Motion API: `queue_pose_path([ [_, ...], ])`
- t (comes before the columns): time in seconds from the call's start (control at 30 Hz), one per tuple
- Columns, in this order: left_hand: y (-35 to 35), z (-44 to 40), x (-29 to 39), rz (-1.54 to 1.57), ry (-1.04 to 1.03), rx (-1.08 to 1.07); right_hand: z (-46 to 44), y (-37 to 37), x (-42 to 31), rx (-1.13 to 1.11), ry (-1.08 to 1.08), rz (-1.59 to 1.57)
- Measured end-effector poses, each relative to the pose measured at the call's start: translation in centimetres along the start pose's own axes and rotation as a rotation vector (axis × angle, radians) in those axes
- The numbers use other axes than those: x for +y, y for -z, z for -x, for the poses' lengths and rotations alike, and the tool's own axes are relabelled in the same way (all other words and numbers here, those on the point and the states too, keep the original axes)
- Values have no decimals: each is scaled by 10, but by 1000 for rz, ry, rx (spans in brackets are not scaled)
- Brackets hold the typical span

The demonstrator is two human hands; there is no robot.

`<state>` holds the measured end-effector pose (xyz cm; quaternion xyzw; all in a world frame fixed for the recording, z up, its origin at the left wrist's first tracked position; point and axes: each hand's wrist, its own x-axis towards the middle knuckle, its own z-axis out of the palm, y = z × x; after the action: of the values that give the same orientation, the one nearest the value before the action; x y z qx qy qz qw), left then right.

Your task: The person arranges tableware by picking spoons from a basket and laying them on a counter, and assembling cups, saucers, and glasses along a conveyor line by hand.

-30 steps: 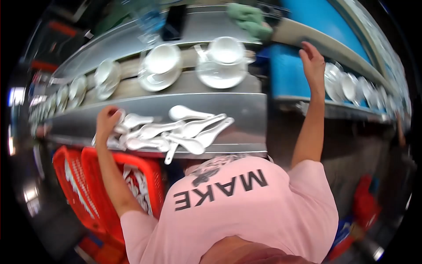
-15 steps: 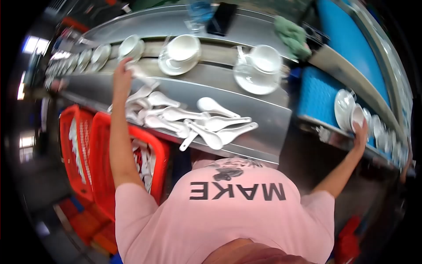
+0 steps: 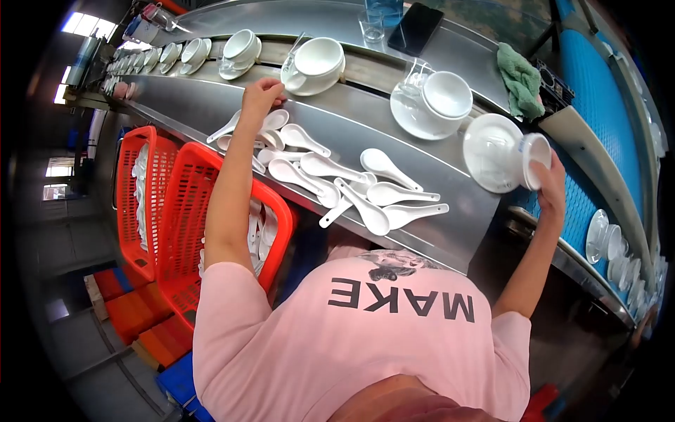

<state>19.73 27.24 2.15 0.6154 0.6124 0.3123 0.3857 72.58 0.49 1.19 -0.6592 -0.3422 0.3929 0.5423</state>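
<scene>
In the head view, the right hand (image 3: 552, 184) is closed around a small white bowl (image 3: 537, 160), tipped on its side at the conveyor's end, against or just beside a white saucer (image 3: 490, 156). The left hand (image 3: 261, 102) has its fingers curled near a bowl-and-saucer set (image 3: 320, 62); whether it pinches anything, I cannot tell. Below it lie loose white spoons (image 3: 365, 204) on the metal ledge (image 3: 450, 232).

The bowl looks like glazed ceramic: probably light, stiff, slick and easily chipped, best taken by its wall with the thumb over the rim. The spoons likely suit a pinch on the handle.

The pink shirt (image 3: 380, 344) reads "MAKE", upside down; no brand is legible on the crockery.
</scene>
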Motion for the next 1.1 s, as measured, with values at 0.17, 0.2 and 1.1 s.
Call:
queue_pose_path([
  [0.17,12,35,28,-528,-407,-328,-21,-39,-3,-90,-63,58],
  [0.2,11,42,29,-661,-517,-436,-22,-42,-2,-90,-70,70],
  [1.1,12,52,11,-1050,-363,70,87,299,71,668,-326,418],
])
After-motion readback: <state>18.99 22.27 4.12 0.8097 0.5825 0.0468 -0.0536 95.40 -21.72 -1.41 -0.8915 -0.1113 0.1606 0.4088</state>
